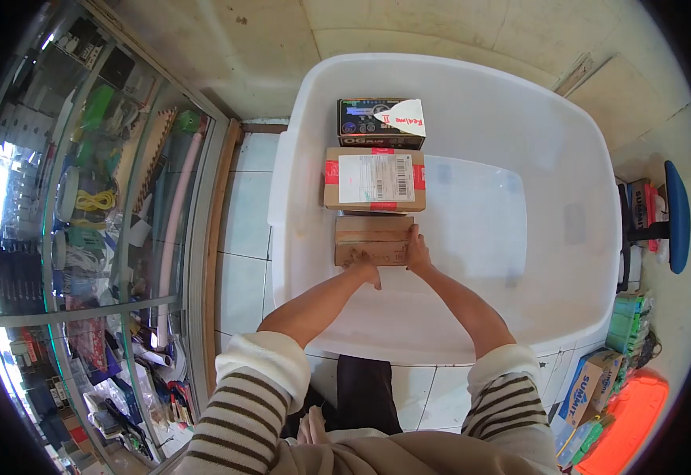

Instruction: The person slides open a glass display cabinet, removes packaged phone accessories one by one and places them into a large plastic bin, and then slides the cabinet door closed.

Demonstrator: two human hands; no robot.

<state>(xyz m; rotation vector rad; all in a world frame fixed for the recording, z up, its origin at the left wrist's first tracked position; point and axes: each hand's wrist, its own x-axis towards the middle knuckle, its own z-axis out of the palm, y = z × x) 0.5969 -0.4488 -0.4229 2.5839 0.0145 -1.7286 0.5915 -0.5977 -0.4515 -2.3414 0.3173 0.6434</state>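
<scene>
A small brown cardboard box [373, 229] with handwriting on its near part lies in a large white plastic tub [456, 340]. My left hand [363, 267] rests against its near side, fingers bent onto the cardboard and thumb apart. At its right end my right hand [417, 252] grips the edge, so the box is between both hands. Just beyond it lies a bigger cardboard parcel [397, 204] with red tape and a white shipping label. Farther on, a black printed box [357, 131] carries a torn white paper with red writing.
On the left stands a glass display cabinet [147, 309] full of assorted goods. To the right are a blue-backed chair [676, 218], a Summit carton [587, 388], a green basket [629, 324] and an orange lid [630, 423]. White floor tiles [242, 293] surround the tub.
</scene>
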